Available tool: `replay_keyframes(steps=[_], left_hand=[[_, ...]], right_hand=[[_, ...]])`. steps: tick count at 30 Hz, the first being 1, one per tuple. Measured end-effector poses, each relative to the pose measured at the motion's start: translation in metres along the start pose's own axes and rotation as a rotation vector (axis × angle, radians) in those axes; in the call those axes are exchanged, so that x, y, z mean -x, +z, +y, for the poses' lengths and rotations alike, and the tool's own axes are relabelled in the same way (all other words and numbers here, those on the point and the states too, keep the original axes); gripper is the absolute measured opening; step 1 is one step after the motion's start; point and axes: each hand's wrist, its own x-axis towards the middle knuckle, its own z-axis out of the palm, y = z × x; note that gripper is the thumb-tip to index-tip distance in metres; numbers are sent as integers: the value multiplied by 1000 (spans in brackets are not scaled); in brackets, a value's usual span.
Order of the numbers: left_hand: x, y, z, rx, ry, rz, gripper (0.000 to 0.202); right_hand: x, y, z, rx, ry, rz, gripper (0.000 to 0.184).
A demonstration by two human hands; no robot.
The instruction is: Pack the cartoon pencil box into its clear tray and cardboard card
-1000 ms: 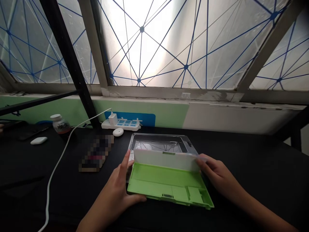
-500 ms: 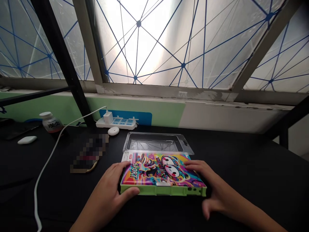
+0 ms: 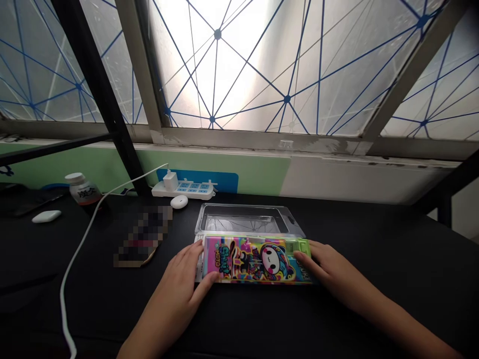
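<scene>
Our left grip (image 3: 184, 280) and right grip (image 3: 326, 264) pinch a case (image 3: 254, 261), contents hidden; beyond them lies a clear tray (image 3: 243, 223).

Window (image 3: 239, 65): main light, beyond the printed case (image 3: 258, 267); middle pane burns to white glare, side panes fade to grey.
Printed case: backlit, colours vivid, small lettering soft.
Clear tray (image 3: 243, 224): just beyond the printed case, glossy, mirroring thin window lines.
Tabletop (image 3: 366, 234): near-black, deepest nearer than the printed case.
Left hand (image 3: 183, 279), right hand (image 3: 325, 264): dim, half-shadowed.
Mosaic patch (image 3: 144, 237): coarse pixel blocks, left of the printed case.
Window posts (image 3: 137, 62): wide-angle stretch, tops leaning outward.
</scene>
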Motion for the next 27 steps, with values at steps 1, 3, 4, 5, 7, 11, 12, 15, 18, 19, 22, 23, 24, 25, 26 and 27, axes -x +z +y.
replay_keyframes(steps=[1, 3, 4, 5, 7, 11, 12, 15, 18, 19, 22, 23, 24, 25, 26, 27], left_hand=[[0, 0, 1, -3, 16, 9, 56], [0, -2, 3, -15, 56, 0, 58], [0, -4, 4, -18, 70, -9, 57], [1, -5, 5, -15, 76, -16, 55], [2, -8, 6, 11, 75, -20, 51], [6, -10, 6, 65, 17, -16, 53], [7, -10, 6, 71, -1, -17, 55], [6, -10, 6, 92, -7, -42, 59], [3, -12, 8, 152, 3, -93, 68], [2, -13, 8, 174, 1, -111, 71], [0, -16, 9, 222, -8, -159, 72], [0, -17, 10, 235, -9, -173, 73], [0, -17, 10, 248, -11, -185, 73], [-1, -18, 10, 261, -13, -193, 74], [-1, -18, 10, 272, -16, -197, 75], [-1, -18, 10, 280, -17, -199, 75]], right_hand=[[-3, -3, -1, 78, -1, -28, 51], [-8, -8, -2, 253, -3, -73, 54], [-10, -10, -3, 342, -13, -77, 54], [-11, -11, -5, 427, -31, -63, 53], [-12, -13, -13, 578, -71, 9, 47], [-15, -10, -41, 613, -181, 152, 35], [-18, -7, -49, 552, -222, 149, 34], [-33, 6, -69, 360, -329, 85, 33], [-48, 21, -77, 255, -336, 68, 28], [-52, 25, -78, 236, -323, 75, 28], [-56, 33, -77, 220, -291, 98, 27], [-56, 35, -77, 223, -286, 107, 26], [-55, 36, -77, 224, -284, 117, 25], [-53, 36, -77, 225, -285, 127, 23], [-52, 37, -77, 225, -289, 141, 22], [-51, 37, -77, 223, -298, 159, 20]])
